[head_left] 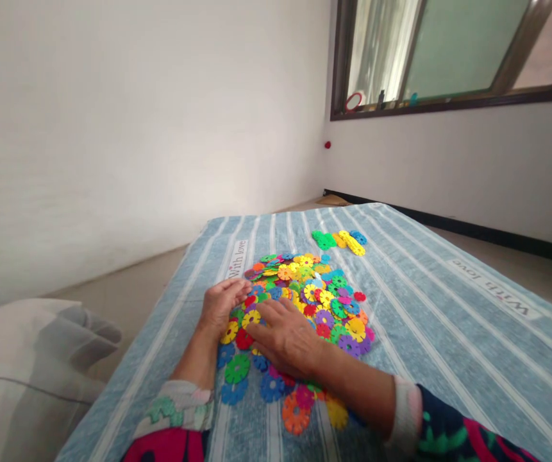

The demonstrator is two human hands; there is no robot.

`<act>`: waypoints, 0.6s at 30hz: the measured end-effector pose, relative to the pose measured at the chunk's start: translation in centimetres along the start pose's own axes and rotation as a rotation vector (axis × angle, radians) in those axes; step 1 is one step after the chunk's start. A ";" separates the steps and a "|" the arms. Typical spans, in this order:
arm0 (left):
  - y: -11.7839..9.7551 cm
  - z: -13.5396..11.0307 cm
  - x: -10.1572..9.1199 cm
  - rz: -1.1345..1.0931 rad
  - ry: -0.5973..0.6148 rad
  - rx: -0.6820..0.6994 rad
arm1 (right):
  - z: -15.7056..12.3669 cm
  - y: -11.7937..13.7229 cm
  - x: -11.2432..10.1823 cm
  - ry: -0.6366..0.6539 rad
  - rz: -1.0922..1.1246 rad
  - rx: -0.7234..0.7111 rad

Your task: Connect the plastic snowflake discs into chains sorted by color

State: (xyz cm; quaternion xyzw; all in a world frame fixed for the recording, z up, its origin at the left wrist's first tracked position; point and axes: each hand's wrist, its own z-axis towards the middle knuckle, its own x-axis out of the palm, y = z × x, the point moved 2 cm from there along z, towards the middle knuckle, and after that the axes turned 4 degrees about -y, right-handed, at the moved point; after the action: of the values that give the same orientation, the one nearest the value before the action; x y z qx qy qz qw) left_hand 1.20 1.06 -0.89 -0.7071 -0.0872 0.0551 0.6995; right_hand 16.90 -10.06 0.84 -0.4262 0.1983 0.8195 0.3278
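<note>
A heap of colourful plastic flower-shaped discs point(324, 297) with notched rims spreads over a striped cloth. At its left edge is my left hand point(222, 307), fingers curled and pressed together; whether a disc is in them is hidden. My right hand point(288, 335) lies palm down over the middle of the heap, fingers stretched out, covering the discs beneath. Close by are a yellow disc point(230, 332) and a red disc point(243, 339). Nearer to me lie a green disc point(237, 368) and an orange disc point(296, 414).
Behind the heap lie green discs point(324, 240), a yellow row of discs point(352, 244) and blue discs point(359, 237). The blue-and-white cloth point(429, 333) covers the table. White sheer fabric point(20, 372) stands at left. Small items, including a round mirror point(353, 101), rest on the windowsill.
</note>
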 end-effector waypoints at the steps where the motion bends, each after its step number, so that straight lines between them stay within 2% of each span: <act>1: 0.0 0.0 0.0 0.004 -0.010 0.008 | -0.9 -0.3 -0.7 0.014 0.032 0.005; 6: 0.3 -0.3 0.2 0.041 -0.060 0.052 | -9.0 -1.4 -5.0 0.039 0.195 -0.031; 8: 0.4 -0.4 0.4 0.061 -0.067 0.069 | -11.9 -1.9 -6.1 0.095 0.208 -0.044; 10: 0.4 -0.4 0.6 0.082 -0.073 0.087 | -13.6 -2.1 -6.4 0.170 0.212 -0.081; 13: 0.3 -0.4 0.7 0.110 -0.077 0.115 | -13.4 -2.5 -5.7 0.165 0.160 -0.065; 18: 0.2 -0.1 0.4 0.147 -0.084 0.128 | -9.7 -3.6 -2.9 0.049 0.078 -0.098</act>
State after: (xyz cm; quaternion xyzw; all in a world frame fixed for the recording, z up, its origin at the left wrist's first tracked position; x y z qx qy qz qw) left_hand 1.62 1.01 -1.11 -0.6624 -0.0605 0.1415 0.7332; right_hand 26.18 -14.47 -2.38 -0.4537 0.1826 0.8296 0.2693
